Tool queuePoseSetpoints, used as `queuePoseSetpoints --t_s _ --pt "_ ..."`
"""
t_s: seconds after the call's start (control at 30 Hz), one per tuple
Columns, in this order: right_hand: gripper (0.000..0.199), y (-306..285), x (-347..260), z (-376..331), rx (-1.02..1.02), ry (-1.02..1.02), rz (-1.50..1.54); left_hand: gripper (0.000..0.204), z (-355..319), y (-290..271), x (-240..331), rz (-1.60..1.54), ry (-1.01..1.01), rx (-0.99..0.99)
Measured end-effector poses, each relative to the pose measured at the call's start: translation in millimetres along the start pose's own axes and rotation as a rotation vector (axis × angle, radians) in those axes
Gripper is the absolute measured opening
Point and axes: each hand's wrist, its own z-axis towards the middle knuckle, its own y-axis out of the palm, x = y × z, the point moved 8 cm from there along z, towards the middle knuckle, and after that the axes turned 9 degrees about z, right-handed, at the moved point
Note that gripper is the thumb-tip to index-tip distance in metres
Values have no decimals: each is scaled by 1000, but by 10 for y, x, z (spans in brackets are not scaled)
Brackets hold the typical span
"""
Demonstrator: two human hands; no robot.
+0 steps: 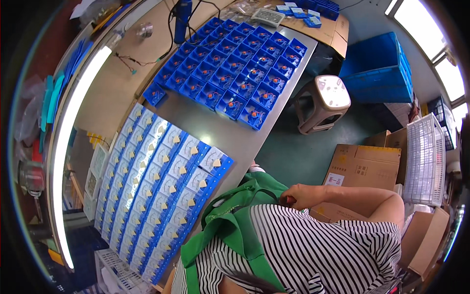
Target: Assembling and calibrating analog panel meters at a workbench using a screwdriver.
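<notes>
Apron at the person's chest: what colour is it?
Green apron, worn over a black-and-white striped shirt; head view.

R hand [296, 197] bent to chest

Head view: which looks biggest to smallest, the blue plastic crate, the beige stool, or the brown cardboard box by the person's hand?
1. Blue plastic crate
2. Brown cardboard box
3. Beige stool
Crate and box look close; fisheye bending and differing distance make that order unsure.

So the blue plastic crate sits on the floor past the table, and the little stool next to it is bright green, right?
Not quite. The head view shows the blue plastic crate on the floor past the table, but the stool beside it is beige with a pale top, not bright green. The green seen is an apron on a person in a striped shirt.
</notes>
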Motion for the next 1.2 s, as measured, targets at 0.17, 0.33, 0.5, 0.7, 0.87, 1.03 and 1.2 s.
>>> queuePoseSetpoints --t_s 0.17,0.33,0.5,0.7,0.87,1.03,1.2 --pt "31 68 68 52 -32 -57 21 46 135 -167 175 118 -33 -26" --pt "30 107 12 35 -92 -4 -46 44 162 -210 234 196 -63 -21" --pt "21 148 -31 6 -7 -106 -91 43 176 -242 252 258 -83 -5" --pt "19 123 -169 -28 121 -283 -115 41 130 -237 196 310 -107 25" --pt "22 129 -285 -17 175 -302 -197 40 -105 -133 36 306 -124 136" --pt "24 132 -285 -38 318 -262 -354 38 -614 313 -282 217 -175 357" --pt "21 -4 -209 64 199 -34 -245 37 -919 789 -563 120 -223 527"
